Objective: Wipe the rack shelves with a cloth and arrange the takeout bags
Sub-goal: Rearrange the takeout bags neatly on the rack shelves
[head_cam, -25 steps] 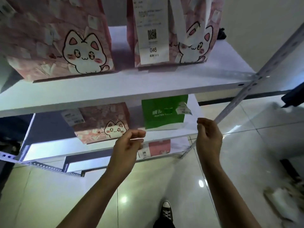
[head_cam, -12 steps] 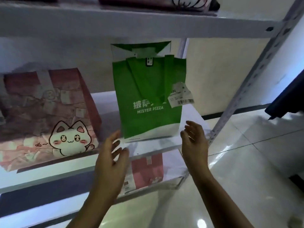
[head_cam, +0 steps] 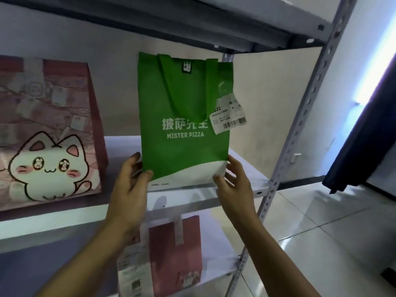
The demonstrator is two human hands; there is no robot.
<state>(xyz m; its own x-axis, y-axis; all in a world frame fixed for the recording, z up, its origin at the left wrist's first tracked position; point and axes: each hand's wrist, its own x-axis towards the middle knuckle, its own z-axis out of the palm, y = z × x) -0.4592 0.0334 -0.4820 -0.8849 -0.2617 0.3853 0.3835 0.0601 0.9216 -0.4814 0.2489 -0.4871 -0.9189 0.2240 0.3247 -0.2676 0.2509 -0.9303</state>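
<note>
Three takeout bags show on the white metal rack (head_cam: 300,116): one green and two pink. The green Mister Pizza bag (head_cam: 184,116) stands upright on the middle shelf (head_cam: 244,168), near its front right corner, its two green handles folded down over its face and one white receipt (head_cam: 230,114) hanging off its right edge. Both hands hold it low down, one at each bottom corner. The left hand (head_cam: 128,185) takes the left corner, thumb laid on the front face and fingers curled round the side. The right hand (head_cam: 235,183) takes the right corner the same way, thumb on the white band at the front and fingers bent behind the edge. Well to the left on the same shelf stands the large pink cat bag (head_cam: 51,133), upright and apart from the green one. On the lower shelf (head_cam: 216,249), below the hands, stands the smaller pink bag (head_cam: 175,254), with a white slip on its left side. Two shelves carry bags; a third shelf runs overhead, seen only from beneath.
</note>
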